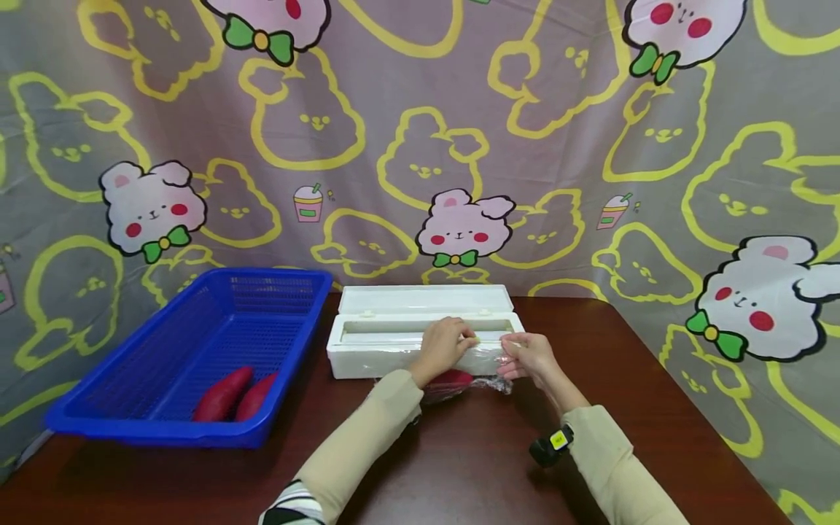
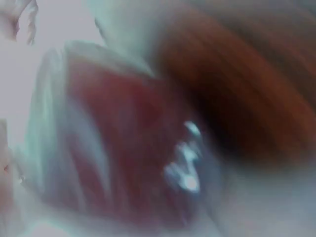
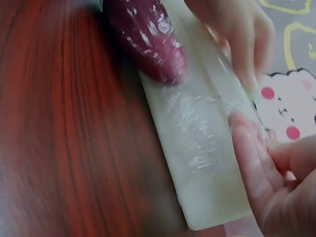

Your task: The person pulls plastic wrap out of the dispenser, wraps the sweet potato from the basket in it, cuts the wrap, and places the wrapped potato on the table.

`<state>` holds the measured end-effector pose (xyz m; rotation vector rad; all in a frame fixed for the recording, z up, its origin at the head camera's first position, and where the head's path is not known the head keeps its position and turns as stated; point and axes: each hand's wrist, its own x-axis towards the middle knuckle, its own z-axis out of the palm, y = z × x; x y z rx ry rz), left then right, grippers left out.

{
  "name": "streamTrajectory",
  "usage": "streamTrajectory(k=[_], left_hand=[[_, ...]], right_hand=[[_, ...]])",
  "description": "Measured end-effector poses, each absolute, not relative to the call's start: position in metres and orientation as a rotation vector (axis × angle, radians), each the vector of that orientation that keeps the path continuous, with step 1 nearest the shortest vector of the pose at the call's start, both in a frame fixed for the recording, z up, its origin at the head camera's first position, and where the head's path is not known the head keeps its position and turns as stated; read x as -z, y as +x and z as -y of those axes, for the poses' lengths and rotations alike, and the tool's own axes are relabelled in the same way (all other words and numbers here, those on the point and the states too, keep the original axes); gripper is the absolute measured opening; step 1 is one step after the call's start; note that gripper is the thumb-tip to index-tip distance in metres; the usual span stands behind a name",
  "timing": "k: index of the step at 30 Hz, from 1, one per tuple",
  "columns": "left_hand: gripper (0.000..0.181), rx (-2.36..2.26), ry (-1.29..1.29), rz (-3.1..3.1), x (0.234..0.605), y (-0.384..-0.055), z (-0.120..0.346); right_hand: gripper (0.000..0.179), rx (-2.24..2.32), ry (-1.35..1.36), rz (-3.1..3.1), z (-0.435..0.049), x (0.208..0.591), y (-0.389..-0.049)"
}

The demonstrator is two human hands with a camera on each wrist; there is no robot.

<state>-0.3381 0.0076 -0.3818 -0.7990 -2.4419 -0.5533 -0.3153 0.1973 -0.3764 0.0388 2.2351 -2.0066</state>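
So there's a white box [image 1: 351, 362] with its lid flipped back, and both hands are busy at its front edge. The left hand [image 1: 446, 346] has its fingers bent down, fingertips nearly together on a little green tab [image 1: 476, 340]. The right hand [image 1: 533, 357], toward the box's right end, has thumb and finger closed on plastic wrap [image 3: 197, 133], which runs down the box's front. Right in front of the box is a red sweet potato [image 1: 453, 379] covered in wrap; can't tell if they touch. Left of the box, a blue basket [image 1: 164, 430] holds two more sweet potatoes [image 1: 223, 395].
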Motion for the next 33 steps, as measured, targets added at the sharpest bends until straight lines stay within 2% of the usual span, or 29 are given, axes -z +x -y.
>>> streamTrajectory(k=[15, 26, 33], left_hand=[[0.009, 0.592, -0.47, 2.485, 0.377, -0.342, 0.089], [0.008, 0.856, -0.276, 2.543, 0.378, -0.335, 0.103], [0.007, 1.073, -0.278, 2.421, 0.381, -0.334, 0.109]], right_hand=[[0.038, 2.009, 0.047, -2.256, -0.216, 0.375, -0.317], [0.04, 1.99, 0.055, -2.242, -0.218, 0.374, -0.317], [0.04, 1.977, 0.059, -2.255, -0.219, 0.375, -0.317]])
